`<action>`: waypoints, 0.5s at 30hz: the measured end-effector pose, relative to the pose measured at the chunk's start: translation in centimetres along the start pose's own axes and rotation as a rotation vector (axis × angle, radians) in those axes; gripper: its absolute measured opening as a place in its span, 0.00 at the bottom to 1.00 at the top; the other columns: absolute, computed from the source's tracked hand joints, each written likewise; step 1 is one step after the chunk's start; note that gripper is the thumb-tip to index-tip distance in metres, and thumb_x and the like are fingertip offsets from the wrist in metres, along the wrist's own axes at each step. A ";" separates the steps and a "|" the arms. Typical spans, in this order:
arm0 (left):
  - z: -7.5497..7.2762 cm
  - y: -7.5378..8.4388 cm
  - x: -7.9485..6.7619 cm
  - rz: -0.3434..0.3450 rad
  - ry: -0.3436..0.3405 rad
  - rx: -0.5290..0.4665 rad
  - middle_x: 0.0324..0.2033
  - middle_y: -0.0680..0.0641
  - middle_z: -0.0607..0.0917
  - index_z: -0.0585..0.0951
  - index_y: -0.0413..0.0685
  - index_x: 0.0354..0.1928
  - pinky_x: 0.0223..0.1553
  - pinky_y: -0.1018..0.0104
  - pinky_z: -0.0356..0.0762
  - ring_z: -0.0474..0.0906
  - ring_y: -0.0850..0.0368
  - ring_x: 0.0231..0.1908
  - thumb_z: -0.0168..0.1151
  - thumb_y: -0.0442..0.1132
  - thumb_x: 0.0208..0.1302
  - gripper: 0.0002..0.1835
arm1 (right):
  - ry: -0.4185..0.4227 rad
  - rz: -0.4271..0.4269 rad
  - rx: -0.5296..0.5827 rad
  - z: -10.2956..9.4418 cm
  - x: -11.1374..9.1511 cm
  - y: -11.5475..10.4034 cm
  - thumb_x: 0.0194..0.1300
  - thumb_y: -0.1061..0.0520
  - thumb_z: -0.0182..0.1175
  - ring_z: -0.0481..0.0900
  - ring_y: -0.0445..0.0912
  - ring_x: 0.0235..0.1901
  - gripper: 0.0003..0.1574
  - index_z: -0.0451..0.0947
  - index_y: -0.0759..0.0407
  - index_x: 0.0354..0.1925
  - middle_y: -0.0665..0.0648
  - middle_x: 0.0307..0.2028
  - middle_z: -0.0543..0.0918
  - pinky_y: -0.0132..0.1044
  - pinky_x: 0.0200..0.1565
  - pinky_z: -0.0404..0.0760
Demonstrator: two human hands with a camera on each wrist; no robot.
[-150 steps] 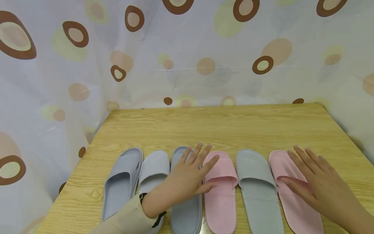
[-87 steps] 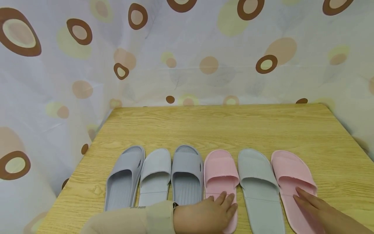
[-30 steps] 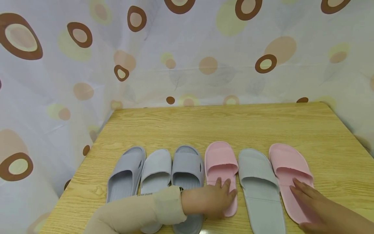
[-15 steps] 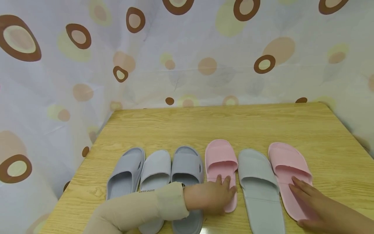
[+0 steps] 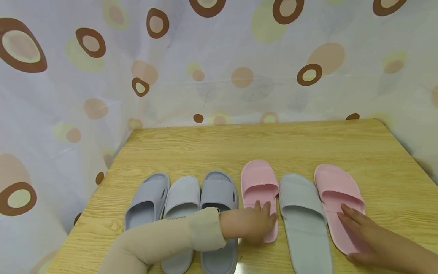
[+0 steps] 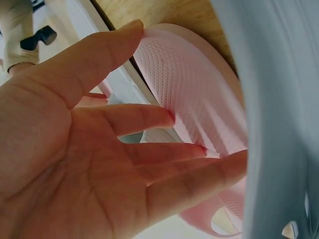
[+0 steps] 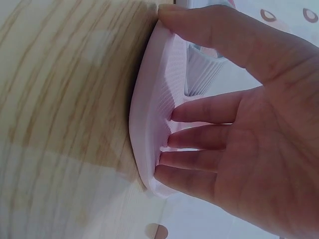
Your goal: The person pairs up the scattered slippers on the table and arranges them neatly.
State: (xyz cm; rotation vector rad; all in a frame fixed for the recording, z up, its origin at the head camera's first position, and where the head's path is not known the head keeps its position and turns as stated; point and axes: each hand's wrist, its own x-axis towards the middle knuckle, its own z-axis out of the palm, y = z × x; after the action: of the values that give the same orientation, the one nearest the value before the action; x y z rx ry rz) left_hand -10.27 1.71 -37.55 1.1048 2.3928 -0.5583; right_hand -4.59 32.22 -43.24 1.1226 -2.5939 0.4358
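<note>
Two pink slippers lie toes-away on the table, both a little farther forward than the slippers beside them. On the footbed of the left pink slipper (image 5: 258, 174) rest the fingertips of my left hand (image 5: 254, 224). The left wrist view shows those fingers nearly straight on the textured sole (image 6: 182, 89), thumb at the heel edge. My right hand (image 5: 369, 234) touches the right pink slipper (image 5: 337, 180) likewise; in the right wrist view its extended fingers press the footbed (image 7: 168, 89) and the thumb meets the heel rim. Between the pink pair lies a pale grey-green slipper (image 5: 301, 194).
Left of the pink ones stand a grey slipper (image 5: 219, 190), a light grey slipper (image 5: 183, 192) and another grey slipper (image 5: 148, 188). My left sleeve (image 5: 164, 239) crosses over their heels. Behind the wooden table (image 5: 253, 140) hangs a patterned curtain (image 5: 219, 53).
Both hands have come down from hovering onto the pink slippers' footbeds. The two pink slippers have slid forward, away from me, under the hands. The other slippers stay put.
</note>
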 end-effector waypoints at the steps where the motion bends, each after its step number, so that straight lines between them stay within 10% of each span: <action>1: -0.1 0.0 0.0 -0.003 -0.002 0.003 0.72 0.44 0.56 0.58 0.54 0.74 0.57 0.63 0.72 0.58 0.45 0.68 0.63 0.57 0.61 0.42 | 0.010 -0.012 0.001 0.0 0.1 0.1 0.59 0.31 0.61 0.34 0.25 0.69 0.61 0.35 0.40 0.76 0.38 0.74 0.33 0.12 0.61 0.37; 7: -0.7 -0.2 0.2 -0.015 -0.017 -0.014 0.72 0.44 0.56 0.58 0.54 0.74 0.58 0.62 0.72 0.58 0.45 0.68 0.64 0.56 0.61 0.42 | 0.032 -0.045 0.035 0.3 0.5 0.7 0.61 0.25 0.45 0.33 0.27 0.70 0.54 0.34 0.38 0.75 0.35 0.73 0.32 0.13 0.62 0.35; 15: -0.8 -1.0 0.4 -0.002 -0.046 -0.079 0.73 0.44 0.54 0.56 0.54 0.75 0.60 0.60 0.69 0.55 0.45 0.70 0.63 0.54 0.62 0.42 | 0.003 -0.008 0.032 0.4 0.4 1.1 0.54 0.29 0.64 0.32 0.26 0.69 0.65 0.35 0.38 0.76 0.33 0.71 0.32 0.14 0.62 0.35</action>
State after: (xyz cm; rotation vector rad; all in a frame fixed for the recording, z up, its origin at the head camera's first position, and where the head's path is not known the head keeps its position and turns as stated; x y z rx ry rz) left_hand -11.46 1.83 -36.92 1.0454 2.3559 -0.4801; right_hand -5.71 32.57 -43.66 1.1409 -2.5881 0.4785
